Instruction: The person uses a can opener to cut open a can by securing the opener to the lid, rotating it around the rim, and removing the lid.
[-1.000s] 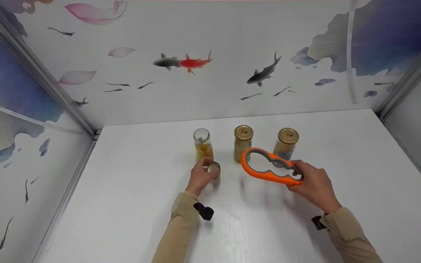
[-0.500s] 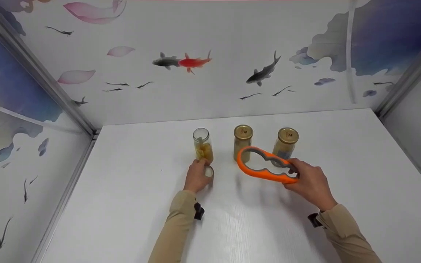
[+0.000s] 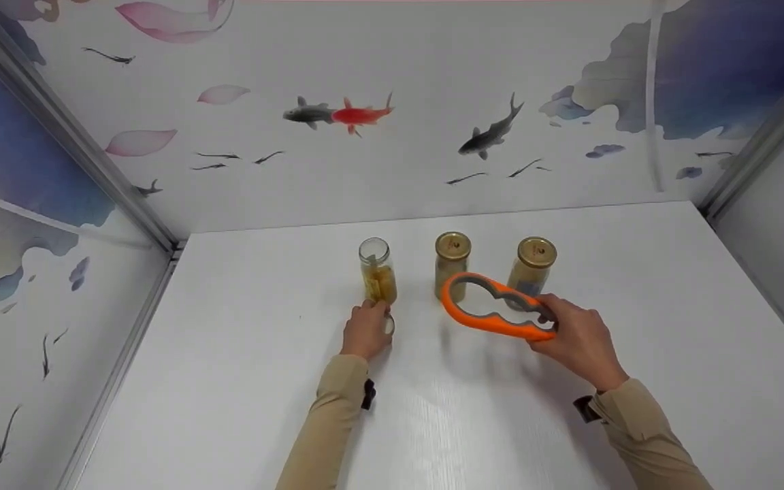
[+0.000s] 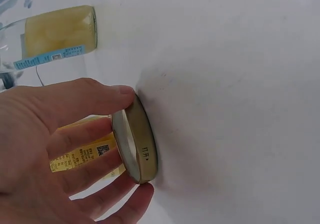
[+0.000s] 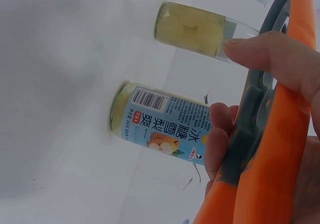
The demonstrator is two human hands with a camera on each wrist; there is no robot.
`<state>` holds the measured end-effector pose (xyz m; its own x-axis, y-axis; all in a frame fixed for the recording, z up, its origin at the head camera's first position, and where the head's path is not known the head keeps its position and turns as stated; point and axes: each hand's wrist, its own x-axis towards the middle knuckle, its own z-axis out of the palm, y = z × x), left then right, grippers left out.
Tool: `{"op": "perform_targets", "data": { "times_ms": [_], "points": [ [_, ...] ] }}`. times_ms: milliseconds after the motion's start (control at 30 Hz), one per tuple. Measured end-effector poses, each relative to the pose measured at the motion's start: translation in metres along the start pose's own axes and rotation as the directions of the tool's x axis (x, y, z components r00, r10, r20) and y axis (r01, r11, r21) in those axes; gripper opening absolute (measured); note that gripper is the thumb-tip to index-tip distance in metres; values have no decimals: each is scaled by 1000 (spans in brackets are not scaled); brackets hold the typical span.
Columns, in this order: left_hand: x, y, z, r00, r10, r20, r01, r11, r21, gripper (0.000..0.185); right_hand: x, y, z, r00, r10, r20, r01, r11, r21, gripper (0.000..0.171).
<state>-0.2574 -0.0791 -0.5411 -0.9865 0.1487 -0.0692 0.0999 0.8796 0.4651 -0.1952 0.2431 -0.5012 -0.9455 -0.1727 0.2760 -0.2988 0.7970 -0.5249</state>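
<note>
My left hand (image 3: 365, 330) pinches a gold jar lid (image 4: 143, 144) by its edge, thumb on one side and fingers on the other. The lid stands tilted close over the white table, its pale inside toward the palm. Just beyond the fingers stands an open glass jar (image 3: 380, 280) of yellow fruit, its mouth uncovered. My right hand (image 3: 582, 340) grips one end of an orange and grey jar opener (image 3: 494, 327), fingers curled round it. The opener is raised in front of two lidded jars, the middle jar (image 3: 452, 265) and the blue-labelled right jar (image 5: 165, 124).
The three jars stand in a row toward the back of the white table (image 3: 229, 381). Behind them rises a wall (image 3: 405, 177) painted with fish and petals, with side walls at left and right.
My left hand has shifted slightly left and turned the lid, which now shows less in the head view. The right hand with the opener moved slightly left, then held still.
</note>
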Motion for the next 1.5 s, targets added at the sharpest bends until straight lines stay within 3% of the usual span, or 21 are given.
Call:
{"op": "perform_targets", "data": {
  "times_ms": [300,600,800,933,1067,1167,1300,1500],
  "points": [
    [-4,12,-3,999,21,-37,-19,998,58,41,1,-1,-5,1000,25,-7,-25,999,26,48],
    [1,32,-5,998,26,-63,-27,1000,-10,39,4,-1,-15,1000,19,-22,-19,1000,12,48],
    [15,43,-2,999,7,-32,-10,995,-101,41,8,0,-22,999,0,-43,0,1000,0,50],
    [25,47,3,998,55,9,-53,989,-139,46,9,-1,-26,999,16,-50,-15,1000,9,50],
    [31,53,12,998,58,37,-51,985,-162,54,10,-1,-30,998,39,-48,-38,999,27,51],
    [37,60,19,999,35,14,-30,963,-266,62,11,-1,-31,998,57,-41,-55,998,34,51],
    [43,68,25,998,33,-49,-51,904,-425,78,12,-2,-31,997,78,-29,-77,996,36,52],
    [49,72,30,992,54,-112,-106,843,-528,98,12,-2,-32,997,79,-9,-78,996,38,52]
  ]
}}
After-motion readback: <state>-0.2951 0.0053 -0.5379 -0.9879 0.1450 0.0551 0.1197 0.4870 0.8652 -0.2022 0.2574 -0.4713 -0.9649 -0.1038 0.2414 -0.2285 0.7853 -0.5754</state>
